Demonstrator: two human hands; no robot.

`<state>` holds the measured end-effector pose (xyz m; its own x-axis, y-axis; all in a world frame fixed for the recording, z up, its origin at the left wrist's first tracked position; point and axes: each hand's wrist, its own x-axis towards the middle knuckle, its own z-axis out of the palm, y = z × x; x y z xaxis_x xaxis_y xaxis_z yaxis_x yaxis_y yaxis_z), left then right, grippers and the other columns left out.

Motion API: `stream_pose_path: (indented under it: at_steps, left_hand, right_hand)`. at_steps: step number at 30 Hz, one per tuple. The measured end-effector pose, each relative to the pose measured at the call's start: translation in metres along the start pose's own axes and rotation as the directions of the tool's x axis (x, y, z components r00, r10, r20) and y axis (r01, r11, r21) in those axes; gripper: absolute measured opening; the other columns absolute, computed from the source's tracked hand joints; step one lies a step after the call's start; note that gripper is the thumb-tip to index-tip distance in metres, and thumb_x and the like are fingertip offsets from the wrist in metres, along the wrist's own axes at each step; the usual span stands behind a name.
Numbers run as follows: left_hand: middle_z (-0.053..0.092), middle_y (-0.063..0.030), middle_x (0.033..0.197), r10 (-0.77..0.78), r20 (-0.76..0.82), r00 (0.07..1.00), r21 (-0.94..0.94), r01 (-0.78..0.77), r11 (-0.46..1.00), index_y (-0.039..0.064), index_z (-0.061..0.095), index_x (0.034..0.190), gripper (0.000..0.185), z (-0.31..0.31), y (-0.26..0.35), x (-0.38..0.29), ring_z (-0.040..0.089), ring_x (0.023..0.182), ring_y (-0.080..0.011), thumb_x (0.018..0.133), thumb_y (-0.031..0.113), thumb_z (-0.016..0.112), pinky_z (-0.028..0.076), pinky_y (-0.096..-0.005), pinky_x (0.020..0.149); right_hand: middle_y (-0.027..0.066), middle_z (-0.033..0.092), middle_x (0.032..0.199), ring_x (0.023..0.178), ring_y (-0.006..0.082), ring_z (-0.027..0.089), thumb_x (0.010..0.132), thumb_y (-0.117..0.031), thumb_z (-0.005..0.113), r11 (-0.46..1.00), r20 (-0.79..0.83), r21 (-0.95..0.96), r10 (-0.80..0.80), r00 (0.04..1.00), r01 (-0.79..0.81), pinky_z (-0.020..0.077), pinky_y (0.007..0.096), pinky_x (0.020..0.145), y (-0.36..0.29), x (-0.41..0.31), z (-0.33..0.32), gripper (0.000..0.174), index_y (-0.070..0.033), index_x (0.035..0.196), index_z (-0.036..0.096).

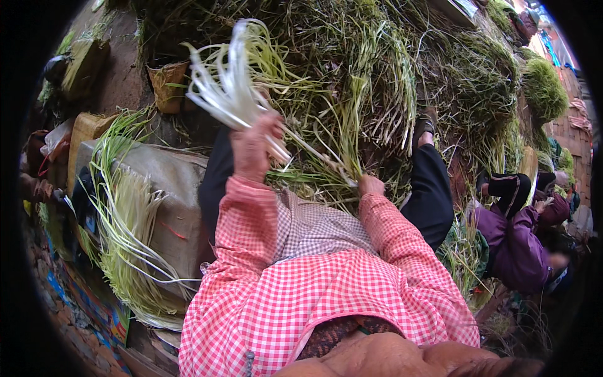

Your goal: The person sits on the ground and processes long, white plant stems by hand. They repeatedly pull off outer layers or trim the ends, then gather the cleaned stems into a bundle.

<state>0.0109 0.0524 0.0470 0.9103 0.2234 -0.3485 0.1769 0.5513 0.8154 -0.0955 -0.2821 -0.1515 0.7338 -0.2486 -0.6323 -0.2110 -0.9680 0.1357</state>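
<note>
My left hand (256,143) is raised over my lap, closed around a bunch of long white leafy stalks (235,80). Their leaf ends fan upward and are blurred, and the cut white ends poke out below the fist. Lower and to the right, between my knees, my right hand (372,185) grips a thin bundle of yellow-green stalks (351,151). Some fingers of that hand are hidden. A large heap of loose green stalks and leaves (330,52) spreads over the ground before me. More pale stalks (136,217) lie on a grey covered block (179,179) to my left.
A yellowish container (167,87) stands beyond my left knee. Further left are a wooden block (87,66) and a plastic bag (57,140). People in purple clothing (516,235) sit on the right. A rounded green bundle (544,89) stands at the far right.
</note>
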Motion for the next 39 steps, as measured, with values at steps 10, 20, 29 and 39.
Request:
stream_pose_path:
  at_steps: [10,20,29,39]
  left_hand:
    - [0.063,-0.0104,0.081,-0.14,0.039,0.989,-0.187,0.145,0.972,-0.005,0.061,0.098,0.021,-0.02,0.014,0.008,0.057,0.06,-0.012,0.084,0.006,0.071,0.05,-0.0292,0.054]
    - [0.061,-0.0062,0.077,-0.144,-0.003,0.99,-0.206,0.14,0.968,-0.001,0.062,0.095,0.017,-0.012,0.01,0.011,0.055,0.062,-0.0116,0.084,0.009,0.07,0.05,-0.0276,0.055]
    - [0.061,-0.005,0.079,-0.23,0.057,0.972,-0.227,0.237,0.945,0.0,0.061,0.097,0.017,-0.004,-0.002,0.01,0.055,0.06,-0.0103,0.086,0.011,0.069,0.05,-0.0309,0.057]
    - [0.063,-0.008,0.079,-0.265,0.056,0.963,-0.282,0.269,0.921,-0.001,0.06,0.098,0.018,-0.014,-0.005,0.017,0.057,0.059,-0.0117,0.084,0.006,0.07,0.051,-0.0293,0.053]
  right_hand:
    - [0.0154,0.065,0.105,0.094,0.0313,0.064,0.085,-0.029,0.069,0.849,-0.544,0.357,-0.151,0.825,0.391,0.0519,0.0405,0.081,-0.023,-0.025,-0.127,0.047,-0.005,0.123,0.054]
    - [0.0113,0.066,0.096,0.086,0.021,0.065,0.094,-0.019,0.058,0.198,-0.382,0.723,-0.684,0.622,0.662,0.0518,0.031,0.076,-0.128,-0.095,-0.124,0.025,-0.001,0.11,0.061]
    - [0.0174,0.06,0.117,0.11,0.0319,0.056,0.087,-0.032,0.063,0.23,-0.689,0.528,-0.446,0.571,0.817,0.04,0.0414,0.099,-0.129,-0.075,-0.139,0.047,-0.001,0.122,0.054]
    - [0.0154,0.061,0.113,0.104,0.0271,0.06,0.084,-0.016,0.068,0.261,-0.678,0.582,-0.367,0.637,0.77,0.0474,0.0355,0.092,-0.132,-0.091,-0.131,0.041,-0.003,0.12,0.057]
